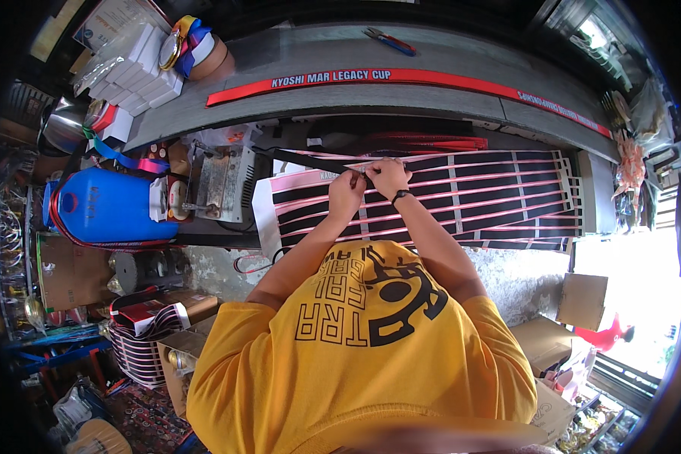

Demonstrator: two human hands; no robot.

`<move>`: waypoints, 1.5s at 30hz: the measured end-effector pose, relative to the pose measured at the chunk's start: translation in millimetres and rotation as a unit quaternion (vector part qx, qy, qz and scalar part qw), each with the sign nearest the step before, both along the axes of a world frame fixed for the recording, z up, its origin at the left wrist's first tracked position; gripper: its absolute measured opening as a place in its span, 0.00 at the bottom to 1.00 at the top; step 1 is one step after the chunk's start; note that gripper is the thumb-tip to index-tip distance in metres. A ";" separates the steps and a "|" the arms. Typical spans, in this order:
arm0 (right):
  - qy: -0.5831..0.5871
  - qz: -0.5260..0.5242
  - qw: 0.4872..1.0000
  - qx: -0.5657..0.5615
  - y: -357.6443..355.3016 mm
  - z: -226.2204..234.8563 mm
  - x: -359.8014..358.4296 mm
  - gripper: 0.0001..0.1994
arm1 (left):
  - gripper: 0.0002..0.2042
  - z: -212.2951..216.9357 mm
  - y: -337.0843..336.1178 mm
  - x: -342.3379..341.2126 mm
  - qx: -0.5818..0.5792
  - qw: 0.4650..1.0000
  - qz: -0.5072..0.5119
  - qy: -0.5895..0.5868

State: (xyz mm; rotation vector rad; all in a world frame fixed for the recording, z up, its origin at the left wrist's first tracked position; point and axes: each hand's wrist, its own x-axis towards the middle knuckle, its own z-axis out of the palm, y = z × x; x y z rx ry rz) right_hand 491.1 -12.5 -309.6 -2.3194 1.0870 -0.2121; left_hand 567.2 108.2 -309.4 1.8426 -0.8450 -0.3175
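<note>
Both my hands are close together over a stack of long printed sheets [473,198], which carry black bands edged with pink and white stripes. A black ribbon strip [310,160] runs in from the left to my fingers. Closed in a pinch, my left hand [346,194] grips the strip near its right end. Against it, my right hand [389,178], with a dark band on its wrist, has its fingers bent together at the same spot. What lies between the right fingertips is too small to make out.
A grey shelf [461,57] crosses behind, bearing a long red printed ribbon [424,78], pliers [390,41] and stacked white boxes [140,72]. Left of the sheets stands a metal heating device [221,181], beside a blue plastic jug [113,208]. Cardboard boxes [545,344] sit at lower right.
</note>
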 end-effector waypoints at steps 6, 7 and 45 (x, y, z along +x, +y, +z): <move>0.043 -0.036 0.998 0.038 1.8 -4.3 7.2 0.09 | 0.08 -6.0 2.3 -2.1 0.016 1.000 0.021 -0.013; 0.044 -0.041 0.998 0.035 1.9 -5.8 8.7 0.08 | 0.08 -7.0 2.9 -2.3 0.015 1.000 0.023 -0.011; -0.187 0.233 0.952 -0.068 -7.8 -3.1 -32.2 0.05 | 0.07 -38.8 13.9 -39.1 -0.016 0.979 0.171 0.114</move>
